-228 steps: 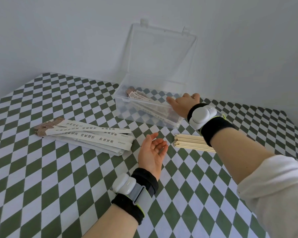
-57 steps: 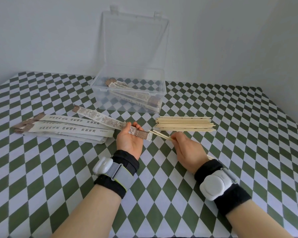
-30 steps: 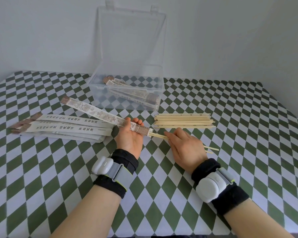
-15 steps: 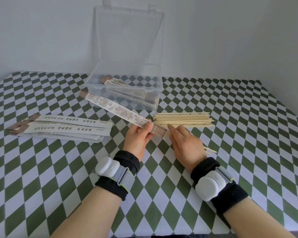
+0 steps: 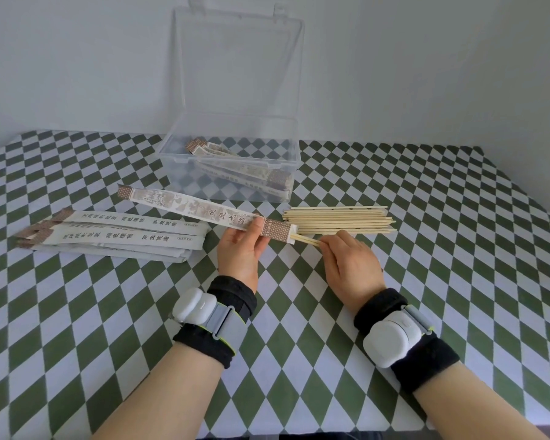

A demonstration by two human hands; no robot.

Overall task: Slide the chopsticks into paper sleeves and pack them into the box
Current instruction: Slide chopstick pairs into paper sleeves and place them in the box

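My left hand [image 5: 241, 249] pinches a printed paper sleeve [image 5: 185, 207] near its patterned open end, the sleeve slanting up to the left above the table. My right hand [image 5: 350, 265] holds a pair of wooden chopsticks [image 5: 304, 239] by their rear end. Only a short length of them shows between the sleeve's mouth and my fingers. A pile of bare chopsticks [image 5: 338, 220] lies just behind my right hand. A stack of empty sleeves [image 5: 115, 237] lies to the left. The clear box [image 5: 178, 147] stands open behind, with several sleeved pairs [image 5: 245, 173] inside.
The green and white checkered table [image 5: 458, 249] ends at a wall behind the box. The box lid [image 5: 238, 65] stands upright against that wall. Both my wrists wear black bands with white devices.
The chopsticks have gone further into the sleeve, leaving a shorter length showing. My right hand has closed in toward the sleeve's mouth.
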